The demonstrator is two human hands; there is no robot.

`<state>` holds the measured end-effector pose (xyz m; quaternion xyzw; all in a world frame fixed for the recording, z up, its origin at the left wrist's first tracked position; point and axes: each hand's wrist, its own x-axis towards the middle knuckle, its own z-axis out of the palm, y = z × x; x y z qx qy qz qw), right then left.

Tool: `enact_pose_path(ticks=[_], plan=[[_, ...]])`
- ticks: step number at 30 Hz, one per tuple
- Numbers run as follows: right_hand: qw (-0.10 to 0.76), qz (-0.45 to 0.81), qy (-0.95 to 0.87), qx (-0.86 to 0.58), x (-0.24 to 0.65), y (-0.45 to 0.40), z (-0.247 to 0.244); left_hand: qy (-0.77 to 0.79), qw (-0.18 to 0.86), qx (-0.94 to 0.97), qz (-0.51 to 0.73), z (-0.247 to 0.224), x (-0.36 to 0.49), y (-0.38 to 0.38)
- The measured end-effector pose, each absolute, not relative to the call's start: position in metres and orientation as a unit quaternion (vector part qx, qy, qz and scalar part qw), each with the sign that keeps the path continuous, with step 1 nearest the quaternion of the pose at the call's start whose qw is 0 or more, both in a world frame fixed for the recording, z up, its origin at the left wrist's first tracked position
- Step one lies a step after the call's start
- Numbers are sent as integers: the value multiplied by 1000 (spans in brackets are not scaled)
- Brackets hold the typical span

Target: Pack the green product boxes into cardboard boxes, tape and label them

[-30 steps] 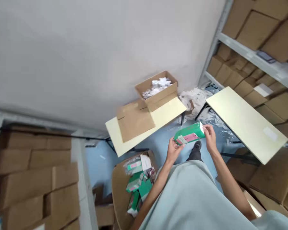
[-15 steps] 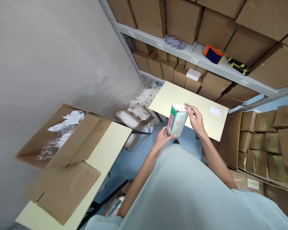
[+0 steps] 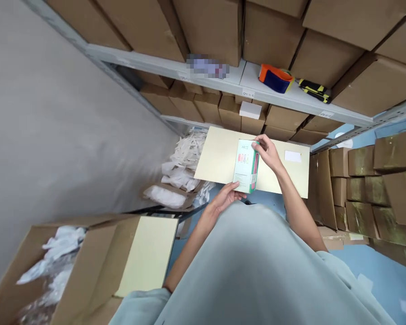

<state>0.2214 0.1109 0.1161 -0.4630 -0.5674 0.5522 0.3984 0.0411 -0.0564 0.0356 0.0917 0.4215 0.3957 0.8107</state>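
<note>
A small printed carton, pale green and white with a darker green and pink side, is held upright in front of my body. My left hand grips its bottom, thumb on the front face and fingers beneath. At the top right corner, my right hand holds the carton with thumb and bent fingers. Behind it is a pale yellow table, with a white paper slip lying on its right part.
Shelves of brown boxes stand beyond the table, with an orange and blue item on the ledge. An open box with white plastic sits lower left. White scraps pile by the wall. Stacked cartons stand at right.
The carton has been turned, so its printed pale face now shows toward me and the dark green side faces right. Both hands stay on it. My view has swung left toward the shelves.
</note>
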Motion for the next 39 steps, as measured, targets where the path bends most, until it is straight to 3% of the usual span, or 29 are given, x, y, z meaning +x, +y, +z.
enact_pose_path(ticks=[4, 11, 15, 26, 33, 39], plan=[[400, 520, -585, -477, 210, 128, 125, 368, 863, 104, 330, 33, 21, -28], [435, 632, -433, -472, 200, 144, 104, 235, 936, 62, 256, 3, -31, 5], [451, 624, -397, -500, 195, 146, 93, 207, 956, 51, 202, 2, -57, 33], [432, 398, -561, -583, 205, 192, 76, 396, 845, 153, 324, 31, -38, 74], [410, 433, -580, -554, 224, 215, 91, 418, 806, 73, 413, 28, -9, 77], [406, 571, -537, -471, 236, 218, 104, 355, 858, -65, 366, 16, -22, 75]])
